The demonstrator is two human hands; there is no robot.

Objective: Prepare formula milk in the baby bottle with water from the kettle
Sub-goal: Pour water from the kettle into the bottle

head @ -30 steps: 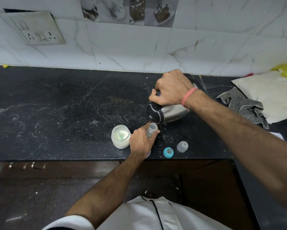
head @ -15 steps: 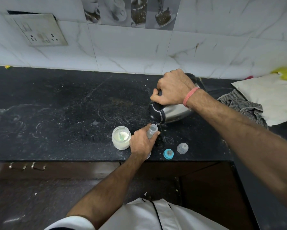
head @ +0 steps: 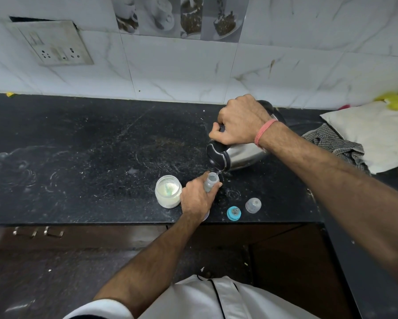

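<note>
My right hand (head: 240, 122) grips the black handle of a steel kettle (head: 239, 155), which is tipped over to the left with its black lid end and spout low. A thin stream of water runs from the spout into the open neck of a small clear baby bottle (head: 210, 181). My left hand (head: 197, 198) is wrapped around that bottle and holds it upright on the black counter (head: 90, 157), so most of its body is hidden. An open jar of white formula powder (head: 168, 191) stands just left of my left hand.
A teal bottle ring with its teat (head: 234, 213) and a clear bottle cap (head: 253, 205) lie near the counter's front edge, right of the bottle. A checked cloth (head: 336, 143) and a white bag (head: 375, 132) lie at the right. A socket plate (head: 53, 43) is on the tiled wall.
Both hands keep their grips; the kettle stays tipped over the bottle's neck. Only the view has shifted slightly.
</note>
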